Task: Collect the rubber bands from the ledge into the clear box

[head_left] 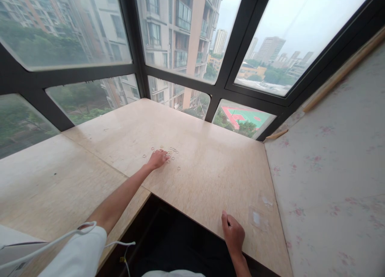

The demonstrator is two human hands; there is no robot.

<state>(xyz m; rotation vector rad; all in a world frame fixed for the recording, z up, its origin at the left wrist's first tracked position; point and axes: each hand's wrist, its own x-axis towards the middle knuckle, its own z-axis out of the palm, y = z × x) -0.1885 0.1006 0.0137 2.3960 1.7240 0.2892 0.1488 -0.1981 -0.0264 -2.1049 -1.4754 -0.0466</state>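
Several small thin rings (pixel 172 151), like rubber bands, lie scattered on a light marble-look sill (pixel 204 164) by the window. My left hand (pixel 157 159) reaches out to them, palm down, fingers curled among the rings. Whether it grips one is too small to tell. My right hand (pixel 233 232) rests at the near edge of the sill, fingers curled over the edge and the thumb up on top, with nothing visibly in it.
Dark-framed bay windows (pixel 216 88) enclose the sill on the far side. A floral-papered wall (pixel 331 168) stands to the right. Bits of clear tape (pixel 256 217) stick to the sill near my right hand. A white cable (pixel 54 241) crosses my left sleeve. A dark gap lies below.
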